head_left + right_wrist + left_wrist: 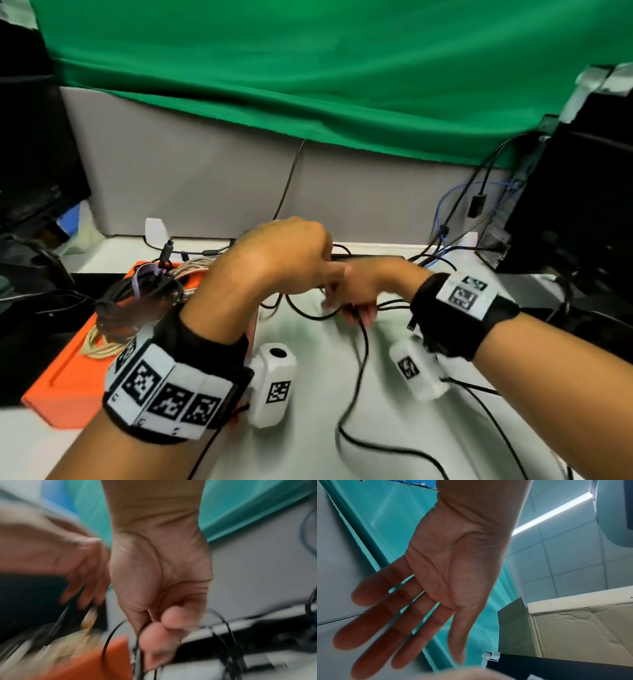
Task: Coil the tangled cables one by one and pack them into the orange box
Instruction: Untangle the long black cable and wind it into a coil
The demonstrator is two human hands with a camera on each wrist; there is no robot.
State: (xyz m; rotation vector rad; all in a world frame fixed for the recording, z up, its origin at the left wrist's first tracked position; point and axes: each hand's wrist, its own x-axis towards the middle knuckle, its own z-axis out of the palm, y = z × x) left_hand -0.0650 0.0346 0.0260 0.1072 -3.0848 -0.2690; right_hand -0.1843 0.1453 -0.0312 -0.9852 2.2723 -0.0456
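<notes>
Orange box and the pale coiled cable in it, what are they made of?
Orange box: probably moulded plastic, matte; uniform colour, rounded edges, a recessed groove. Could be coated board.
Pale coiled cable: looks like a braided jacket, beige with a metallic sheen; a fine woven pattern shows in the right wrist view, though blurred.

White table (308,411) (orange box (68,377), black cable (356,370))

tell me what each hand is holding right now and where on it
The right hand has its grip on the black cable, fingers curled round gathered loops partway along it. The left hand holds nothing, fingers straight.
</notes>
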